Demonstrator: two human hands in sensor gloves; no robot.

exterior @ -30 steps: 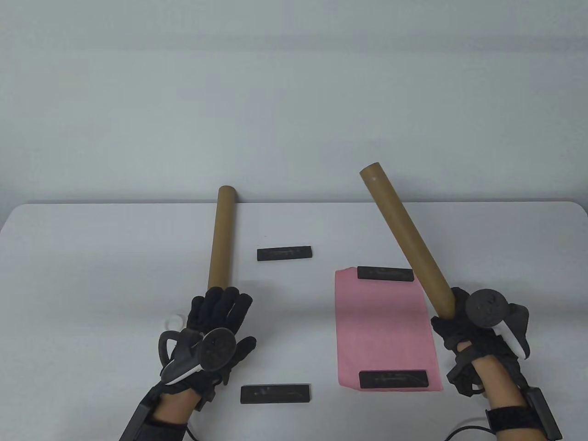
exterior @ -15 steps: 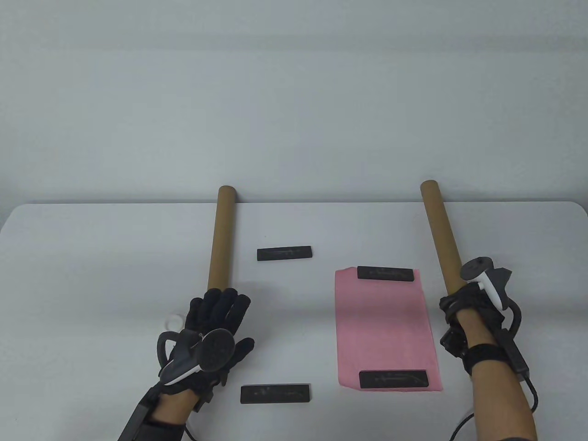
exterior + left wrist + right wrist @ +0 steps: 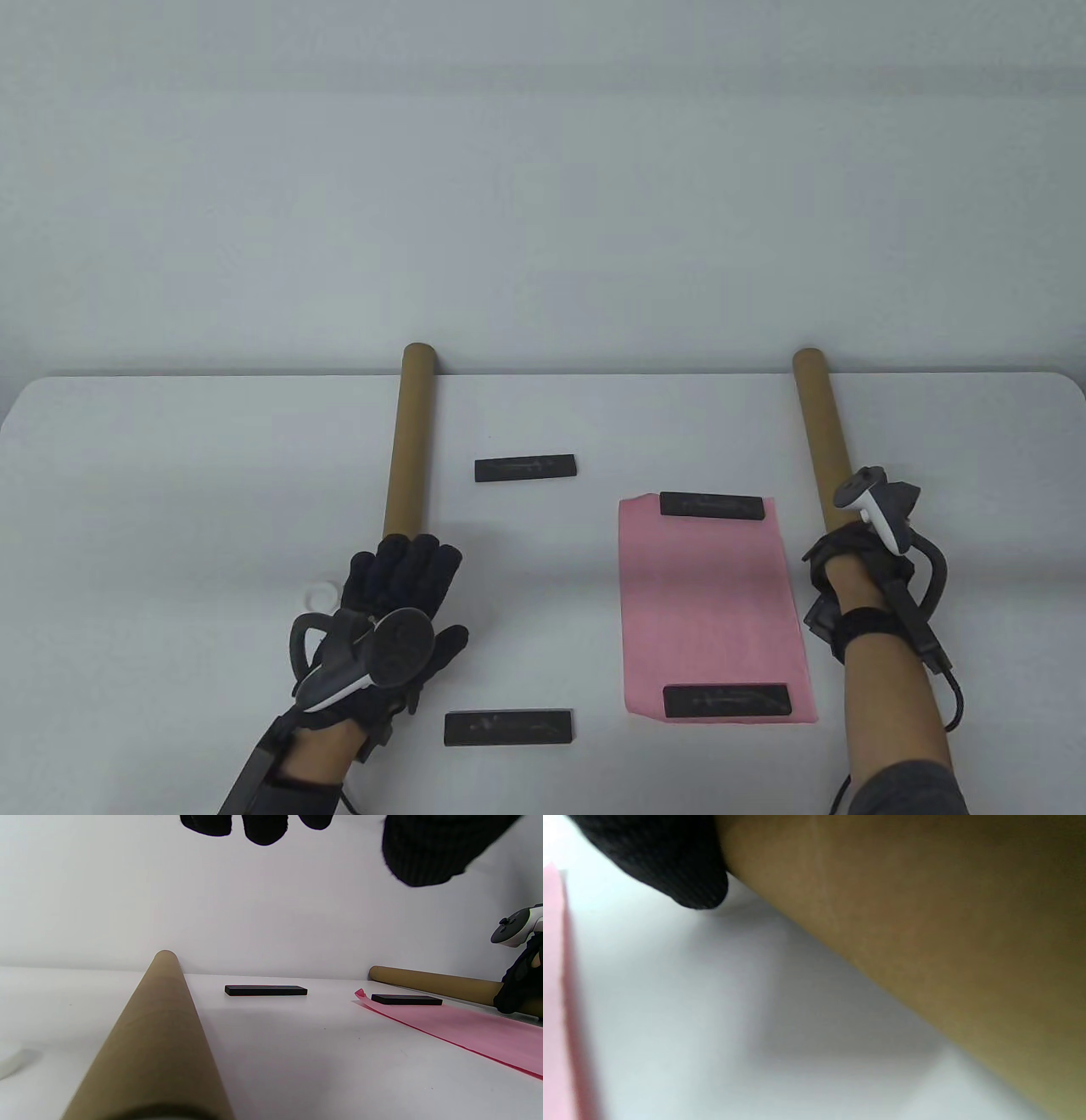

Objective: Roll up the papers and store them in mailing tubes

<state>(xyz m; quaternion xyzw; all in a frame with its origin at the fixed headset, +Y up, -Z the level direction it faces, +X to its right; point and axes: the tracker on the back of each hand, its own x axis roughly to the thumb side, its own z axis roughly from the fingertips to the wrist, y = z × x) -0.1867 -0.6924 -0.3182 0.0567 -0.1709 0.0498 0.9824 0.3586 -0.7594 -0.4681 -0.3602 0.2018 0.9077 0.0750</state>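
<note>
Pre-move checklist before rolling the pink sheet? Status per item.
1. Right tube down on table: ok.
2. Right hand off the tube: not ok, grips its near end.
3. Left hand free: ok, fingers spread at the left tube end.
4. Pink paper flat: ok.
5. Weights off the paper: not ok, far bar and near bar lie on it.
6. Tube ends open: cannot tell.

Table view high, frontal; left wrist low – both show pink paper [image 3: 711,607]; right wrist close, seemingly blurred.
</note>
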